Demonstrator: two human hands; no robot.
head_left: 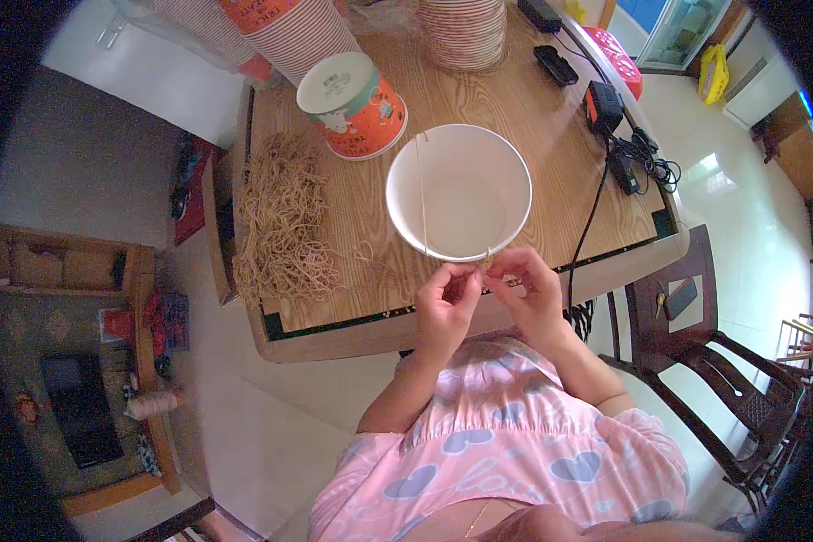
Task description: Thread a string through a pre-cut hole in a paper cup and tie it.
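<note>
A white paper bucket stands upright on the wooden table, open side up. A thin tan cord runs across its mouth down to the near rim. My left hand and my right hand meet at that near rim, fingertips pinched on the cord's end. A heap of tan cords lies on the table to the left. An upturned paper bucket with an orange printed wall sits behind the white one.
Stacks of paper buckets stand at the table's far edge. Black adapters and cables lie on the right side. A dark wooden chair stands to my right. A low shelf with a spool is at left.
</note>
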